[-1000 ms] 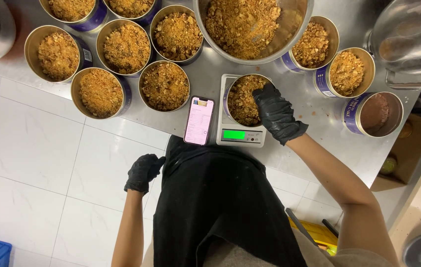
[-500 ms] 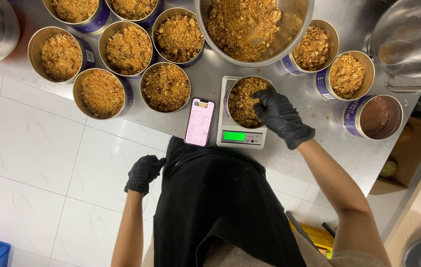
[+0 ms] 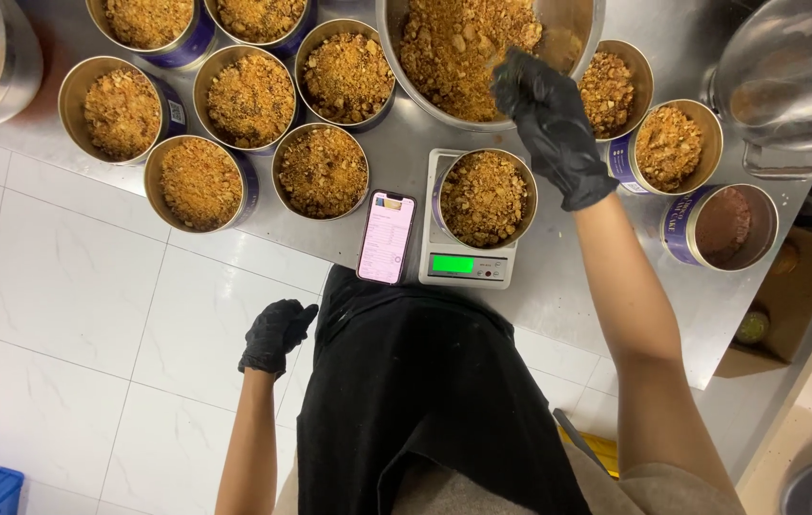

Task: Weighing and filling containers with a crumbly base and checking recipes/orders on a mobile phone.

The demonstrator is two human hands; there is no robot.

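From the head camera, looking straight down, the person's right hand (image 3: 549,119), in a black glove, reaches over the rim of a large round steel mixing bowl (image 3: 577,38) heaped with coarse brown crumble. Its fingers curl down into the crumble at the bowl's near edge; whether that grip has closed on any of the mix cannot be told.

Just below that hand, a round gold-lined tin with a blue side (image 3: 484,195), filled with the same crumble, sits on a small white digital kitchen scale (image 3: 468,267) whose display glows green. A smartphone with a lit screen (image 3: 386,236) lies on the grey steel bench (image 3: 558,296) just left of the scale.

The left hand (image 3: 275,336), also black-gloved, hangs beside the black apron (image 3: 425,381), over the white tiled floor (image 3: 62,305) and away from the bench. Its fingers are loosely curled and hold nothing.

6 more filled tins (image 3: 251,97) cluster at the left of the bench. To the right of the bowl stand 2 filled tins (image 3: 668,145) and 1 tin (image 3: 722,227) with only a thin brown layer at its bottom. A big steel jug (image 3: 787,86) occupies the upper right corner.
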